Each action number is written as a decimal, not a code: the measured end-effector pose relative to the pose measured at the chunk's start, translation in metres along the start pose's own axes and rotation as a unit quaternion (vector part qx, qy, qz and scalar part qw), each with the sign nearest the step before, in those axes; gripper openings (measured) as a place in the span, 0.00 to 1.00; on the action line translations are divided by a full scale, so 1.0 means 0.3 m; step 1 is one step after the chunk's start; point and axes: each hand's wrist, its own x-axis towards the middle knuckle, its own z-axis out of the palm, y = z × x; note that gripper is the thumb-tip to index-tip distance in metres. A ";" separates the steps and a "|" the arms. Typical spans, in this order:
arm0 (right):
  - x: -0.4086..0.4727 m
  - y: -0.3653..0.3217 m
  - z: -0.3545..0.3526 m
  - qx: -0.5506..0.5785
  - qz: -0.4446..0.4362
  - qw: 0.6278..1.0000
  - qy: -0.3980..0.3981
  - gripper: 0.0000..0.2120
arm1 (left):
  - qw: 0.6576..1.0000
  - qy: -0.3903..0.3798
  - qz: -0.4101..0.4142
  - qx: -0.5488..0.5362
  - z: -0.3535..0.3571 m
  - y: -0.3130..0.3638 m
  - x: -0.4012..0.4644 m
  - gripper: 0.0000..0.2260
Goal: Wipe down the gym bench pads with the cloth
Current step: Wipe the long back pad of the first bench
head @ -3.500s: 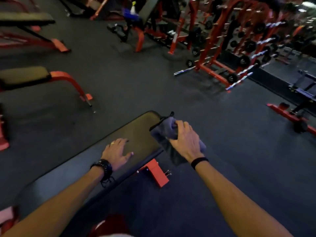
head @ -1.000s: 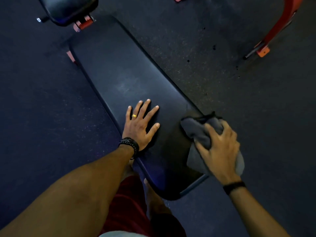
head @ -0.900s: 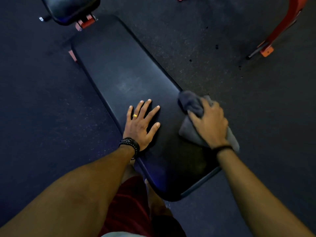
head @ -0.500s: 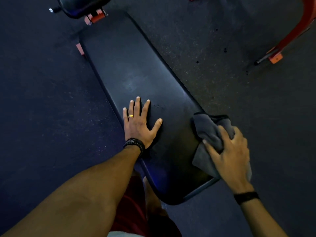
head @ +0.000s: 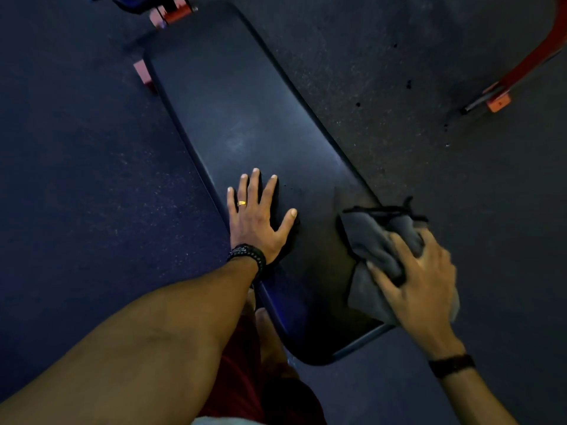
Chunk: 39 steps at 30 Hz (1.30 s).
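Observation:
A long dark bench pad (head: 233,111) runs from the upper left down toward me. My left hand (head: 257,222) rests flat on the pad near its left edge, fingers spread, a ring on one finger. My right hand (head: 420,280) grips a crumpled grey cloth (head: 371,237) and presses it against the pad's right edge near the close end. Part of the cloth hangs over the side under my palm.
A second black pad with a red bracket (head: 171,13) sits past the bench's far end. A red bench leg with an orange foot (head: 498,102) stands on the dark rubber floor (head: 92,179) at the upper right. My knee in red shorts (head: 242,363) is below the pad.
My right hand with the cloth has slid along the pad's right edge, up and then back toward the near end. My left hand stays planted on the pad.

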 end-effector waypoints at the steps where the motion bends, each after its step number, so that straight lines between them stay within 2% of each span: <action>1: 0.010 0.010 -0.008 0.009 0.011 1.000 -0.007 0.24 | 1.000 0.001 0.000 0.000 0.001 -0.002 0.000 0.32; 5: 0.342 -0.039 0.056 0.107 0.052 0.992 -0.037 0.26 | 1.000 0.002 0.003 -0.002 0.004 -0.003 0.001 0.32; 8: 0.524 -0.170 0.130 0.074 0.060 0.995 -0.023 0.26 | 1.000 0.006 0.003 -0.002 0.006 -0.006 0.002 0.32; 10: 0.451 -0.186 0.110 0.014 0.037 0.999 -0.005 0.27 | 1.000 0.007 0.006 -0.004 0.009 -0.007 0.003 0.31; 13: 0.142 -0.081 0.038 -0.049 -0.007 0.999 0.014 0.25 | 1.000 0.008 0.007 -0.008 0.006 -0.008 -0.002 0.30; 15: -0.048 -0.014 -0.010 -0.017 0.006 1.000 0.011 0.20 | 1.000 0.006 0.007 -0.016 0.004 -0.007 0.002 0.30; 17: -0.114 0.020 -0.028 0.032 0.018 0.999 0.016 0.15 | 1.000 0.006 0.008 -0.016 0.008 -0.007 0.002 0.30; 19: -0.015 0.003 -0.019 0.037 0.017 0.999 0.008 0.15 | 1.000 0.004 0.010 -0.017 0.011 -0.008 -0.001 0.30; 21: 0.207 -0.060 0.025 0.042 0.013 0.999 0.022 0.19 | 1.000 0.007 0.013 -0.017 0.014 -0.009 -0.002 0.30; 25: 0.559 -0.191 0.130 0.094 0.061 0.994 -0.012 0.24 | 0.999 0.022 0.016 -0.019 0.020 -0.019 -0.001 0.29; 27: 0.513 -0.172 0.116 0.060 0.029 0.998 -0.010 0.24 | 0.999 0.022 0.017 -0.027 0.021 -0.016 0.002 0.29; 30: 0.226 -0.062 0.043 0.003 -0.031 0.999 0.006 0.24 | 0.999 0.021 0.012 -0.034 0.019 -0.017 -0.004 0.29; 33: -0.033 0.011 0.000 0.014 0.016 1.000 0.017 0.23 | 0.999 0.023 0.008 -0.037 0.022 -0.012 -0.001 0.29; 36: 0.039 0.008 0.009 0.026 0.009 0.999 0.017 0.24 | 0.999 0.028 0.008 -0.038 0.026 -0.010 -0.001 0.29; 39: 0.332 -0.063 0.063 0.061 -0.045 0.997 0.009 0.26 | 0.999 0.038 0.002 -0.036 0.024 -0.009 0.001 0.28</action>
